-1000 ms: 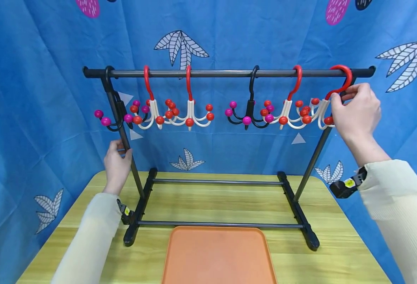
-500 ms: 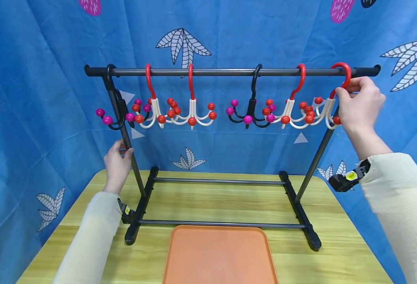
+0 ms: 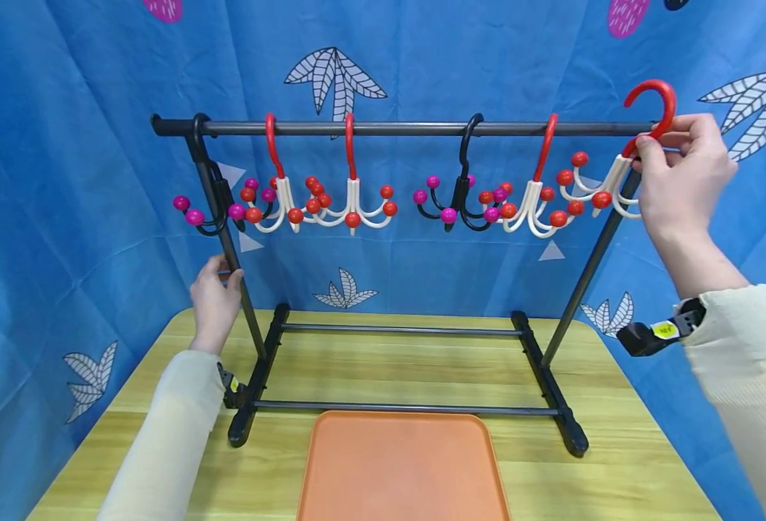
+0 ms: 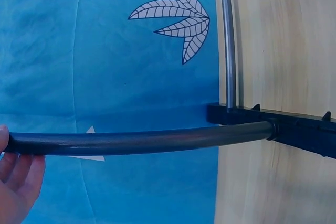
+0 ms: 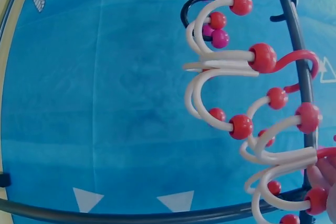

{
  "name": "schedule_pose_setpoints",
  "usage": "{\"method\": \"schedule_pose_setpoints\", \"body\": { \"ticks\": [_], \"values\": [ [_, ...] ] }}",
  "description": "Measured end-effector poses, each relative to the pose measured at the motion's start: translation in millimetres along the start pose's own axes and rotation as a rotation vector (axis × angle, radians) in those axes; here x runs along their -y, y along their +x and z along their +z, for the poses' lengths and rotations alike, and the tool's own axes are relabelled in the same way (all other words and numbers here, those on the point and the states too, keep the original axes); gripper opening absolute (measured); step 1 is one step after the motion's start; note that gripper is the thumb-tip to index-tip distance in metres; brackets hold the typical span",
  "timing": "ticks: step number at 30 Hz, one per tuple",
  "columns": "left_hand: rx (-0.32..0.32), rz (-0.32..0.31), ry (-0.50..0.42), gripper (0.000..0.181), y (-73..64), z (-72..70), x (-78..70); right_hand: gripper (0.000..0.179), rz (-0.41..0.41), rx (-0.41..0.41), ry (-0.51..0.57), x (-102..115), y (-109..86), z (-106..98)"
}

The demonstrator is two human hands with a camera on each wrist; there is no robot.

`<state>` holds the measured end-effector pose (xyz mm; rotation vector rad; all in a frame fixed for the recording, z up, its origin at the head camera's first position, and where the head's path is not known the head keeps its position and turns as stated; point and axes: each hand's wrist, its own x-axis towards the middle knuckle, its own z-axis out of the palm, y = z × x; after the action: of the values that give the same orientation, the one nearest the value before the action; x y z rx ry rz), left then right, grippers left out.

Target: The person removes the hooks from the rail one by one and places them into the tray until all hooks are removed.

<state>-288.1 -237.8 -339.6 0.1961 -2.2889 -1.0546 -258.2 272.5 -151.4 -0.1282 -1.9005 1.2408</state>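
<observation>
Lifted since earlier, head view: rightmost red-hooked hanger (image 3: 616, 177), pinched in the right hand (image 3: 685, 177) at the top rail's (image 3: 409, 129) right end; a slip could drop it. Left wrist: left hand (image 4: 20, 184) grips the post (image 4: 131, 141). Right wrist: crowding could snag the neighbouring hanger (image 5: 231, 56).
</observation>
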Motion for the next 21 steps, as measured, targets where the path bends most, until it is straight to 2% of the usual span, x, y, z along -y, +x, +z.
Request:
{"method": "schedule_pose_setpoints", "body": {
  "ticks": [4, 11, 21],
  "values": [
    [0.003, 0.013, 0.007, 0.031, -1.6, -1.6, -0.4, 0.032, -0.054, -0.034, 0.015, 5, -3.8, -5],
    [0.016, 0.011, 0.004, 0.031, -1.2, -3.4, -0.6, 0.032, -0.156, -0.089, -0.068, 12, -10.9, -14],
    [0.016, 0.032, 0.01, 0.028, -2.1, -3.8, -0.6, 0.032, -0.256, -0.106, -0.168, 7, -34.3, -27]
  ]
}}
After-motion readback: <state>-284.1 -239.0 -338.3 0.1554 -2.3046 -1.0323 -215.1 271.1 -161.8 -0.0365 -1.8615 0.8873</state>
